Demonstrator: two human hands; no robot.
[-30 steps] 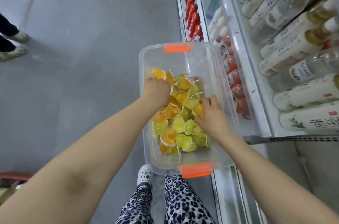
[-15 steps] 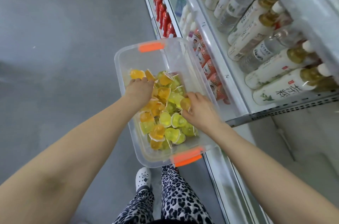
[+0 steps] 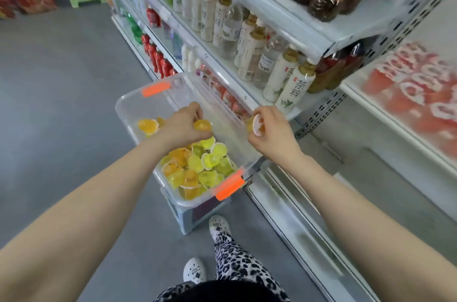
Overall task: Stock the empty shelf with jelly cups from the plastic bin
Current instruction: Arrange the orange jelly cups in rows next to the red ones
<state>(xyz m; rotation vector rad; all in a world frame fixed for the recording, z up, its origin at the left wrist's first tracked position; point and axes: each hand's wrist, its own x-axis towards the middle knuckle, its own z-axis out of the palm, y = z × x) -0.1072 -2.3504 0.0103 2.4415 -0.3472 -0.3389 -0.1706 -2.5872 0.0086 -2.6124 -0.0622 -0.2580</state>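
Bright, even indoor light leaves only soft, faint shadows on the grey floor (image 3: 61, 103), while the wide lens bends and tilts the shelves (image 3: 272, 17) and motion blur smears the red cups (image 3: 415, 93) at the right edge.

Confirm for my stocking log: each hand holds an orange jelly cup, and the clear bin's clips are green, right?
No: the head view shows the bin with orange clips, not green. The left hand and right hand do each hold an orange jelly cup.
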